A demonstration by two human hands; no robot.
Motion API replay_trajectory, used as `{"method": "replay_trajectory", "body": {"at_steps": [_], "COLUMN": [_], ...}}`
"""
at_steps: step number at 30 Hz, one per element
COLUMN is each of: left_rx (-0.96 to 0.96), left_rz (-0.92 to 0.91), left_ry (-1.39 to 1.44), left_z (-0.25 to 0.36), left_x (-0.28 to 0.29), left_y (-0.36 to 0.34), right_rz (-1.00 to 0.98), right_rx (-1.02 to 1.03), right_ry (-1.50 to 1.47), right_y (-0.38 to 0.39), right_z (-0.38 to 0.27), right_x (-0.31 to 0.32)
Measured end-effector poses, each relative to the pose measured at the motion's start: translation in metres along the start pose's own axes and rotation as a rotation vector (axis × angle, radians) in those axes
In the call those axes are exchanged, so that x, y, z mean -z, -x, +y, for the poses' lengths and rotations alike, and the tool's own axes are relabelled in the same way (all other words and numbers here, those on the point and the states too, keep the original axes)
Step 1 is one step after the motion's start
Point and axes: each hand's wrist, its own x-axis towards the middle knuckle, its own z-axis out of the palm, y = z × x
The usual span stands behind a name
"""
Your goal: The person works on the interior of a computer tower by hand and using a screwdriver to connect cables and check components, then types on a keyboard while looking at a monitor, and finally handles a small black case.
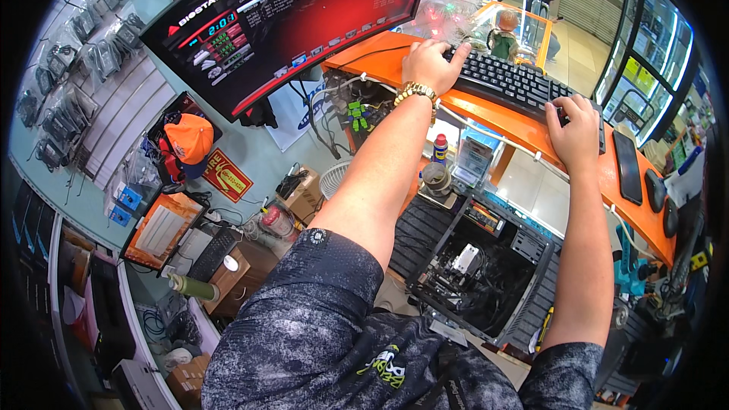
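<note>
A black keyboard (pixel 510 80) lies on the orange shelf (pixel 382 55) in front of me. My left hand (pixel 434 65), with a gold-coloured band at the wrist, rests at the keyboard's left end, thumb and fingers apart. At the opposite end, my right hand (pixel 575 130) lies over the keys, its fingers bent and spread. Neither hand holds anything. Up and to the left, a large curved monitor (pixel 292 15) shows a red and black settings screen. Below my arms sits an open computer case (pixel 486 258) with its inner parts exposed.
Right of the keyboard lie a dark phone-shaped slab (pixel 626 167) and a black mouse (pixel 654 190). Below the shelf stand a spray can (pixel 440 149) and a round tin (pixel 437 178). Cables hang along the shelf's edge. A second monitor (pixel 162 231) stands at left.
</note>
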Motion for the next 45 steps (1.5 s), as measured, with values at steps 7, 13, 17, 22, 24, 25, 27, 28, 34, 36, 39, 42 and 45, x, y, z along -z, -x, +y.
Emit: {"method": "replay_trajectory", "body": {"at_steps": [7,13,17,22,24,25,27,28,34,36,39,42,45], "left_rx": [0.004,-0.003,0.001,-0.007,-0.006,-0.004,-0.005,-0.006,-0.011,-0.016,-0.027,-0.02,-0.015], "left_rz": [-0.008,0.002,-0.008,0.002,-0.002,-0.007,-0.005,-0.005,-0.003,-0.003,0.007,0.002,-0.002], "left_ry": [0.006,0.01,0.005,-0.002,0.008,0.01,0.009,0.009,0.007,0.005,0.009,0.006,0.002], "left_z": [-0.0013,-0.0028,-0.0031,-0.0025,-0.0024,-0.0024,-0.0025,-0.0025,-0.0032,-0.0034,-0.0036,-0.0038,-0.0044], "left_x": [-0.0007,-0.0028,-0.003,-0.0026,-0.0022,-0.0021,-0.0018,-0.0018,-0.0022,-0.0021,-0.0024,-0.003,-0.0036], "left_y": [-0.0006,-0.0013,-0.0019,-0.0013,-0.0012,-0.0012,-0.0014,-0.0014,-0.0015,-0.0016,-0.0014,-0.0017,-0.0022], "right_rz": [0.0,0.009,0.002,-0.001,0.002,0.001,-0.003,-0.012,-0.01,0.001,-0.001,-0.002,-0.008], "right_rx": [-0.002,0.005,0.002,-0.003,-0.001,-0.004,-0.003,-0.01,-0.005,0.007,0.007,0.002,0.001], "right_ry": [0.001,-0.005,-0.003,-0.003,-0.002,-0.001,0.003,0.005,0.001,0.006,0.002,-0.004,-0.009], "right_y": [0.0,0.0,0.0001,0.0002,0.0,-0.0001,-0.0002,-0.0001,0.0002,0.0003,0.0003,0.0001,-0.0003], "right_z": [-0.0005,-0.0009,-0.001,-0.0009,-0.0007,-0.0007,-0.0006,-0.0007,-0.0002,0.0003,0.0008,0.0003,-0.0009], "right_x": [0.0006,0.0009,0.0012,0.001,0.001,0.001,0.0012,0.0013,0.001,0.0006,0.0002,0.0007,0.0022]}}
